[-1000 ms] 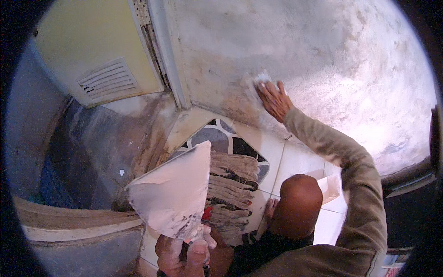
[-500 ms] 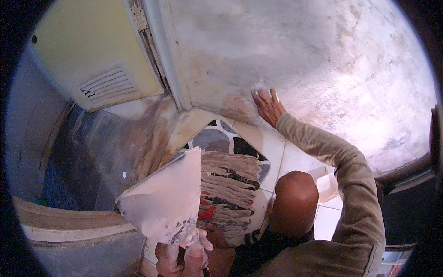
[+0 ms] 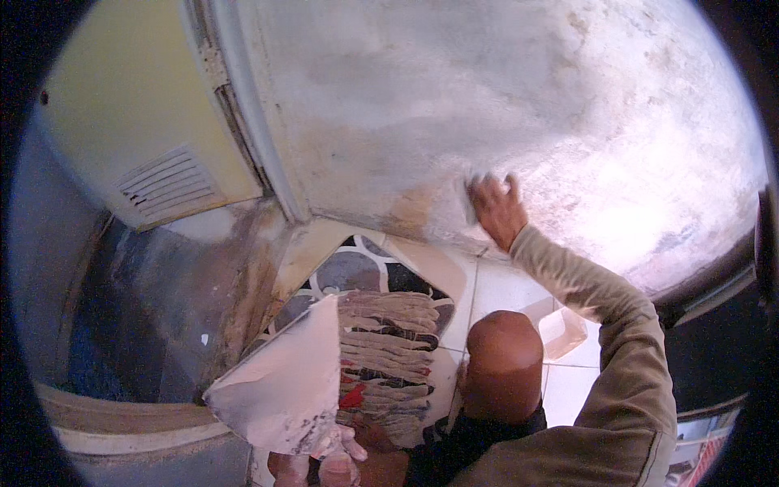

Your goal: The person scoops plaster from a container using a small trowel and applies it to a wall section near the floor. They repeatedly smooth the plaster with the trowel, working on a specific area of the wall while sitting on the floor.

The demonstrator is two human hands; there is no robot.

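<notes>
At the lower middle, my left hand (image 3: 337, 463) is closed round the short end of a wide putty knife (image 3: 284, 390). Pale pinkish putty coats its triangular blade, with dark specks near the grip. My right arm reaches forward, and my right hand (image 3: 497, 209) is against the lower part of the patchy white wall (image 3: 389, 105). Its fingers are bent and smeared by motion. A thin greyish edge shows beside them, too blurred to name. Wet-looking brownish patches and whitish smears mark the wall around that hand.
A yellow door (image 3: 122, 89) with a vent grille stands open at the left, above a dark wet floor (image 3: 162, 316) behind a raised sill (image 3: 138, 434). Below me lie a striped rag mat (image 3: 389, 325) and white tiles (image 3: 511, 280). My bent knee (image 3: 505, 357) is near a pale container (image 3: 564, 333).
The view has shifted, so the door and mat sit lower and further left. My right hand has moved right along the wall. My left hand still holds the putty knife.
</notes>
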